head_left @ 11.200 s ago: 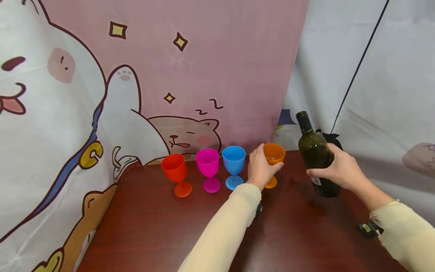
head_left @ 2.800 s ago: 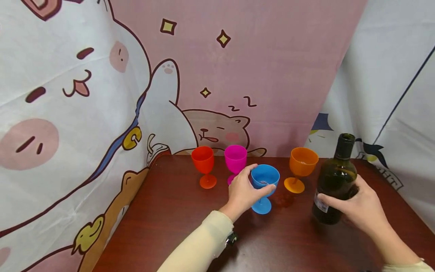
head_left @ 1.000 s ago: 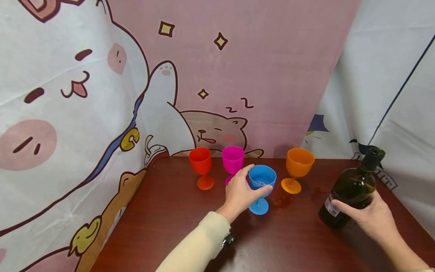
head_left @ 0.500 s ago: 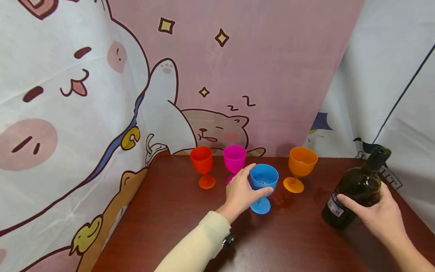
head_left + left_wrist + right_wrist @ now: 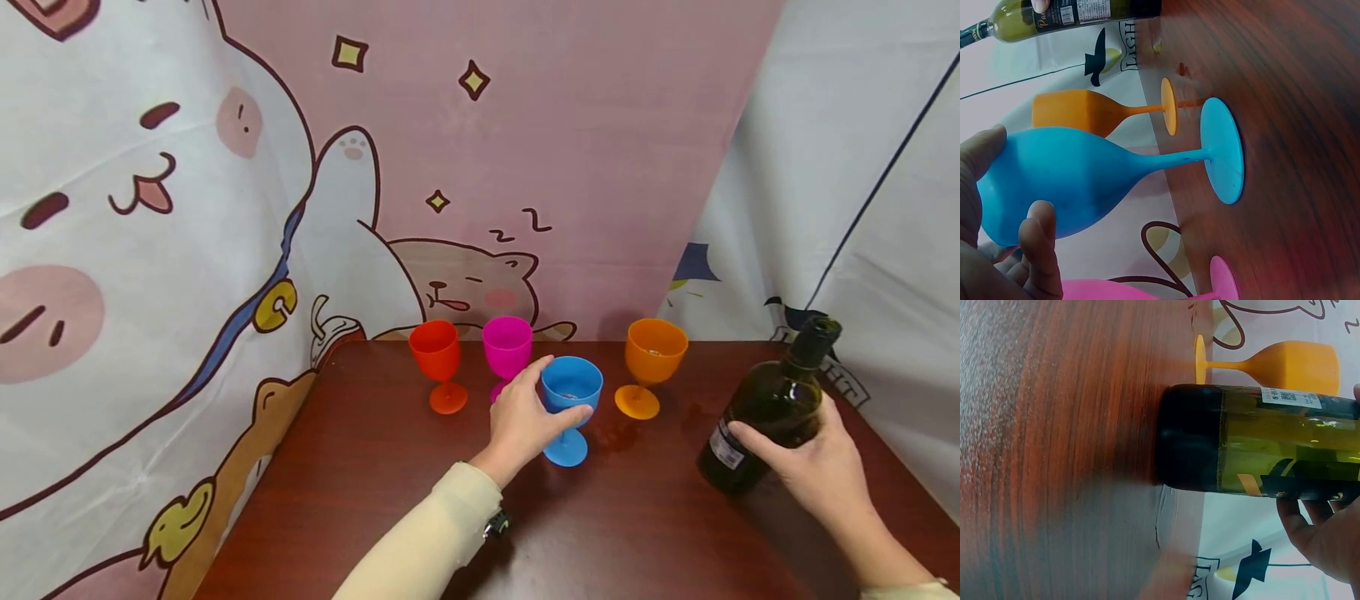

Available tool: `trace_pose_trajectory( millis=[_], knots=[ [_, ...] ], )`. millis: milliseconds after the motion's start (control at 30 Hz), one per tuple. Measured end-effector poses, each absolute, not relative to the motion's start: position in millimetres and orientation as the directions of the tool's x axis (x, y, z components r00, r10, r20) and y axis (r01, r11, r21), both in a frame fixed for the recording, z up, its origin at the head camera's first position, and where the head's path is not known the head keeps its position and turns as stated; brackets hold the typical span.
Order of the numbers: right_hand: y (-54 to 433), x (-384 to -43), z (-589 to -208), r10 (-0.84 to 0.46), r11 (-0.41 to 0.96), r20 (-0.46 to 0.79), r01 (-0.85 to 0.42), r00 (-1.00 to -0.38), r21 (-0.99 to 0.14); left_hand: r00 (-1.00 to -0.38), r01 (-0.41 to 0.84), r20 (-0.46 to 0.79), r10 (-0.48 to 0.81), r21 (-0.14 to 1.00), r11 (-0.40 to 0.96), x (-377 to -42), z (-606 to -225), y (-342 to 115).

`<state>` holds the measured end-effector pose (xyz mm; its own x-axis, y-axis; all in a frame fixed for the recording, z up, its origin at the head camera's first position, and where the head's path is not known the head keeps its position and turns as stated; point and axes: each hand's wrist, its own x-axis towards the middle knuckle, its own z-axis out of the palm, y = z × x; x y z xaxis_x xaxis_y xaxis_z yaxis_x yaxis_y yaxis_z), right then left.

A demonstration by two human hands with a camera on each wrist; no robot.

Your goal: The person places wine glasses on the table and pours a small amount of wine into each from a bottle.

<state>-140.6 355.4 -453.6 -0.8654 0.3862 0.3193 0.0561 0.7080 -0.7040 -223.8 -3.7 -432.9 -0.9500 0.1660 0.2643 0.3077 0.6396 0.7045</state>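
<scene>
My left hand (image 5: 521, 421) grips the bowl of a blue goblet (image 5: 572, 383), thumb on its near side, fingers round the left. A little dark content shows inside; its foot (image 5: 1222, 150) appears to stand on the table. On the right, my right hand (image 5: 821, 467) holds a dark green wine bottle (image 5: 772, 408) round its labelled body. The bottle is uncapped and leans right; whether its base touches the table I cannot tell. Between blue goblet and bottle stands an orange goblet (image 5: 656, 350) with a little content. Behind the left hand is a magenta goblet (image 5: 507, 346), partly hidden.
A red goblet (image 5: 436, 350) stands at the back left of the dark red-brown wooden table (image 5: 360, 467). Wet-looking spots (image 5: 622, 433) lie near the orange goblet. A cartoon-printed cloth (image 5: 585, 167) hangs along the back and sides.
Eleven seconds ago my left hand was at the orange goblet; it now holds the blue one, which has come nearer. The bottle has been lowered and, lately, tilted right. The last half second shows little change.
</scene>
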Motion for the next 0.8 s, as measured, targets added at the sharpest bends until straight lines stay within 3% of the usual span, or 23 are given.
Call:
trace_pose_trajectory(
  millis=[800],
  knots=[
    [357,-138,-455,0.392,0.687,0.29,0.068,-0.873,-0.723,-0.96,0.271,0.253,0.121,0.72,0.639,-246,-431,18]
  ],
)
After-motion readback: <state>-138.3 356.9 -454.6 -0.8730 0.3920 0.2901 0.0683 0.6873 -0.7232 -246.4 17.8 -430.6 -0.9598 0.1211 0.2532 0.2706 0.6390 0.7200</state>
